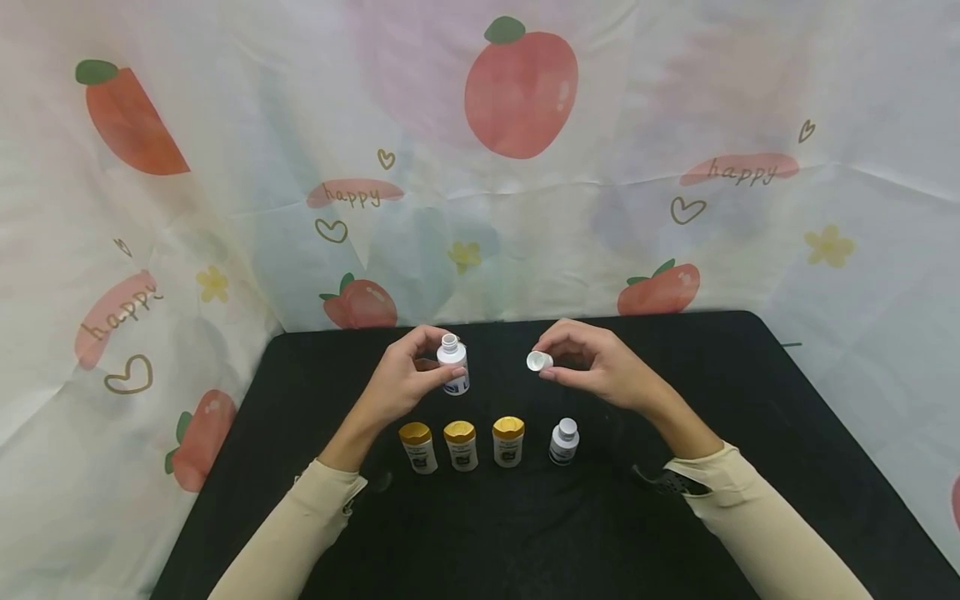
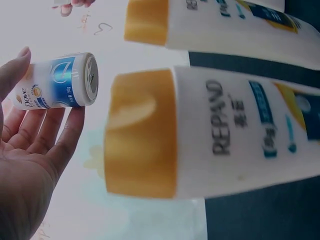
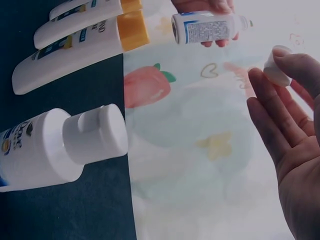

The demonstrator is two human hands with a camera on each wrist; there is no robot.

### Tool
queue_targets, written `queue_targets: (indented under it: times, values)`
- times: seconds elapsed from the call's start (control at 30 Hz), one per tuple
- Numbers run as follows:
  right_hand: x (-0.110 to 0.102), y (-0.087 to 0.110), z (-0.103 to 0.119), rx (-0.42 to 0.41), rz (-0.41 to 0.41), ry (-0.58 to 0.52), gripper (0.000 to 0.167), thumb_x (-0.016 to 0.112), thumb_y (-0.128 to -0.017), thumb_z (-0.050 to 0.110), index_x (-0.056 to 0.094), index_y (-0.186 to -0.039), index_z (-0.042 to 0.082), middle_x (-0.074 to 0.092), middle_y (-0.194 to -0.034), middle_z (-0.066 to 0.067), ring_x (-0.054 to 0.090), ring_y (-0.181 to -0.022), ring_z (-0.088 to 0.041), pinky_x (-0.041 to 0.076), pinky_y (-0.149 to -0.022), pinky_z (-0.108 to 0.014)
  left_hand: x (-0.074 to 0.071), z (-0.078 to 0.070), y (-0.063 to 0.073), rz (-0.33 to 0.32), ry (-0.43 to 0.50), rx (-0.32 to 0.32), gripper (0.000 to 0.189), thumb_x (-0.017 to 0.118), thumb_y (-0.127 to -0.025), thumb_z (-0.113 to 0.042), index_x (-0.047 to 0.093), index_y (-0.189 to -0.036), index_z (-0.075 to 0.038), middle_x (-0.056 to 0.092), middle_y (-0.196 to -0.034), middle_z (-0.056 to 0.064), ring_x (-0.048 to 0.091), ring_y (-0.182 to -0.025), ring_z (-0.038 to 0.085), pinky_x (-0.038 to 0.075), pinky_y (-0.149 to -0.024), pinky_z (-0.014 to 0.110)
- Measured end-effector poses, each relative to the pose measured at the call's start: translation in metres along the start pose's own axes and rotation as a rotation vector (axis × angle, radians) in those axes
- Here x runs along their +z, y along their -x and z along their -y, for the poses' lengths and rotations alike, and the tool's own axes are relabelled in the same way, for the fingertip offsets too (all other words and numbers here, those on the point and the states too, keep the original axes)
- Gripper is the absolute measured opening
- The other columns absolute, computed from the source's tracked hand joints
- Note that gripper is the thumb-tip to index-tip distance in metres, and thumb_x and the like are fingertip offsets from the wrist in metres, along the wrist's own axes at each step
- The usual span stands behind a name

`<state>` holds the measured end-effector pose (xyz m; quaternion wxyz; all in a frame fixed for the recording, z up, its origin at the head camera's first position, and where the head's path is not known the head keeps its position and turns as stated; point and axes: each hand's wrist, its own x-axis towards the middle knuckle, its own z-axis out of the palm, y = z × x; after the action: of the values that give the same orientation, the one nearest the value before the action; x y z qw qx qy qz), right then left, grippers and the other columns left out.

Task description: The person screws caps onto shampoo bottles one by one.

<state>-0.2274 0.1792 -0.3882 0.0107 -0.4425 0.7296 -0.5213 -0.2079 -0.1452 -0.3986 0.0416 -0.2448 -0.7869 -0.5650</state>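
Note:
My left hand (image 1: 408,375) grips a small white Dove bottle (image 1: 454,375) with a blue label, held upright above the table with its neck uncapped. In the left wrist view the fingers wrap under the bottle (image 2: 55,82), and its base faces the camera. Between thumb and fingertips my right hand (image 1: 592,362) pinches a white cap (image 1: 539,361), its hollow side turned toward the head camera. The same cap (image 3: 278,65) shows in the right wrist view. A gap separates the cap from the bottle's neck.
Three white bottles with yellow caps (image 1: 417,447) (image 1: 461,446) (image 1: 508,442) stand in a row on the black table (image 1: 480,533). To their right stands a second white Dove bottle (image 1: 564,442), capped. A printed cloth (image 1: 525,233) hangs behind the table and at its sides.

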Motion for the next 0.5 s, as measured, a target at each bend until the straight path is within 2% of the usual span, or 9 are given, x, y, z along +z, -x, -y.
queue_targets:
  times: [0.13, 0.33, 0.5]
  values:
    - [0.0, -0.002, -0.001, -0.03, -0.006, -0.005, 0.042, 0.075, -0.085, -0.012, 0.066, -0.12, 0.009, 0.063, -0.113, -0.007, 0.069, -0.099, -0.029, 0.059, -0.082, -0.034, 0.005, -0.004, 0.001, 0.012, 0.002, 0.014, 0.039, 0.083, -0.086, -0.01, 0.063, -0.119, -0.01, 0.068, -0.107, 0.006, 0.066, -0.095, 0.018, 0.06, -0.081, 0.032]
    - [0.001, -0.004, 0.001, -0.069, -0.013, -0.006, 0.043, 0.074, -0.085, -0.013, 0.068, -0.122, 0.007, 0.061, -0.114, -0.009, 0.067, -0.1, -0.021, 0.059, -0.085, -0.034, 0.012, -0.008, 0.001, 0.027, 0.011, 0.04, 0.039, 0.082, -0.087, -0.011, 0.062, -0.12, -0.012, 0.067, -0.108, 0.004, 0.066, -0.095, 0.018, 0.06, -0.081, 0.033]
    - [0.0, -0.005, 0.001, -0.093, -0.012, 0.009, 0.043, 0.073, -0.086, -0.013, 0.068, -0.124, 0.006, 0.06, -0.115, -0.008, 0.062, -0.098, -0.019, 0.058, -0.084, -0.029, 0.017, -0.011, 0.001, 0.047, 0.031, 0.045, 0.039, 0.082, -0.087, -0.013, 0.062, -0.121, -0.013, 0.066, -0.11, 0.003, 0.066, -0.096, 0.019, 0.06, -0.081, 0.034]
